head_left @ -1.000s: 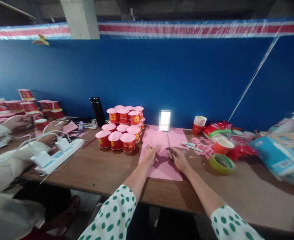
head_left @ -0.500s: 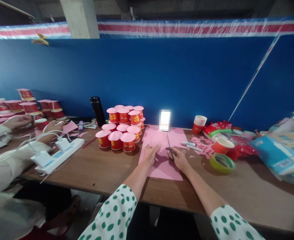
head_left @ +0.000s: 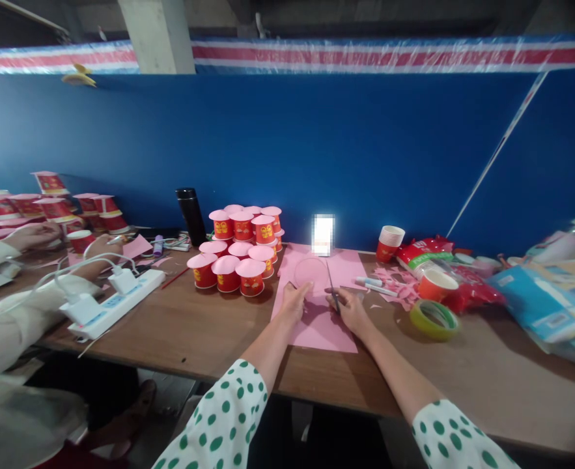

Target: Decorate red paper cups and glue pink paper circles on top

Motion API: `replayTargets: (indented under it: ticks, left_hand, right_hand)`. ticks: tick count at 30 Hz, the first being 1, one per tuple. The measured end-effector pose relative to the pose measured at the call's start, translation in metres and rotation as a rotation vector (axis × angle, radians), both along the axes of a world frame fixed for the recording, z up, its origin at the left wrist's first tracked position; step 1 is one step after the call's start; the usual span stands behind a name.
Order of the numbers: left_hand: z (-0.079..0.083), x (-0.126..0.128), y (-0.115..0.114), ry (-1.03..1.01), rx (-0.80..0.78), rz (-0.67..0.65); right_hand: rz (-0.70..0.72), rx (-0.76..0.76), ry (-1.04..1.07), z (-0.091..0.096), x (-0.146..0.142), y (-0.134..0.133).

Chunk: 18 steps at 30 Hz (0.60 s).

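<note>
A round piece of pink paper (head_left: 310, 270) is pinched in my left hand (head_left: 294, 303), thumb toward the right. It is over a large pink paper sheet (head_left: 321, 339) that lies on the table. To its right, my right hand (head_left: 350, 309) grips dark scissors (head_left: 331, 279), their blades pointing away from me along the right side of the circle. The scissors' handle is mostly covered by my fingers. Whether the blades touch the paper I cannot tell.
Red cups with pink discs (head_left: 228, 273) stand stacked at left, by a black flask (head_left: 190, 215) and a power strip (head_left: 121, 303). At right are paper scraps (head_left: 399, 286), tape (head_left: 434, 319), stacked cups (head_left: 389, 243) and bags. A co-worker's hand (head_left: 104, 251) is far left.
The pink circle stands out a little more clearly in my left hand, as if slightly turned. Both my hands stay almost where they were.
</note>
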<state>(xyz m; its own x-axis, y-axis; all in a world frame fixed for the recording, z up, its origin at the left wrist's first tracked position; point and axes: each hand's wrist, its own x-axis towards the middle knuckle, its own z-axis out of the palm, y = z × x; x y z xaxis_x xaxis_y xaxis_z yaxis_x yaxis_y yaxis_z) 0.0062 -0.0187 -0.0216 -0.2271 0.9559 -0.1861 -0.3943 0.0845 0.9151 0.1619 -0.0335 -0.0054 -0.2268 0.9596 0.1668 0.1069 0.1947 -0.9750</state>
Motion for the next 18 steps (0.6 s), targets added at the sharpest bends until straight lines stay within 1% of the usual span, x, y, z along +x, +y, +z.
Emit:
replayTargets:
  ticks: [3,8,12,18]
  left_hand:
    - [0.001,0.000,0.000,-0.048,0.050,-0.029]
    - [0.009,0.004,-0.002,-0.162,0.153,-0.061]
    - [0.011,0.005,-0.001,-0.213,0.183,-0.031]
    - [0.012,0.000,0.000,-0.219,0.156,0.034]
  right_hand:
    - [-0.036,0.017,0.031,0.000,0.000,0.002]
    - [-0.099,0.092,0.070,0.000,0.003,0.005]
    - [-0.142,0.153,0.072,-0.002,0.004,0.007]
    - [-0.190,0.218,0.026,-0.007,0.004,0.010]
